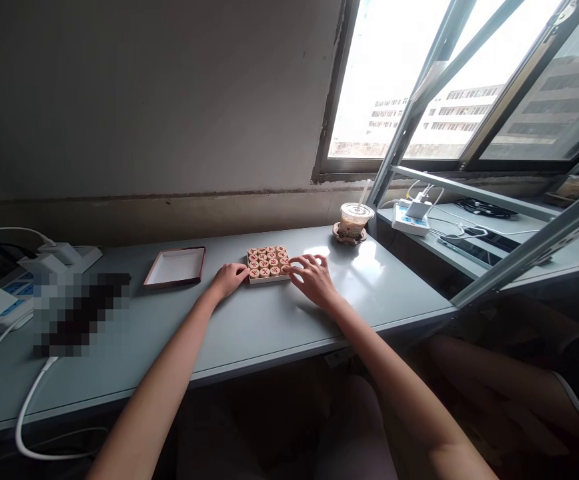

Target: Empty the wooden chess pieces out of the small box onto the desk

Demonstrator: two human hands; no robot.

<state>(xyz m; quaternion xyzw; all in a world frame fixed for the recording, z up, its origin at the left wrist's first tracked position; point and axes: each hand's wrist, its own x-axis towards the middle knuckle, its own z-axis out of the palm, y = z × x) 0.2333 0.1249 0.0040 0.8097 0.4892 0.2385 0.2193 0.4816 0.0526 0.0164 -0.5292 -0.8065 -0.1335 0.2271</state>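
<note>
Four rows of round, pale, wooden-looking discs (pixel 265 272) with red characters, boxed.
Seated in a shallow, cream-walled square box (pixel 269 280) on a grey desk (pixel 269 327). Left hand (pixel 229 279) at the box's left edge, fingers loosely curled; right hand (pixel 313 277) at the right side, fingers bent and parted, tips by the front-right disc; cannot tell whether gripping with either. Judged nearly done: rows apparently filled; dark-red-sided, white-lined lid (pixel 175 267) not yet on, lying apart to the left.

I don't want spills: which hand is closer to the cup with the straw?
The right hand: the cup stands beyond it, to its right; the left hand is farther, left of the box.
</note>
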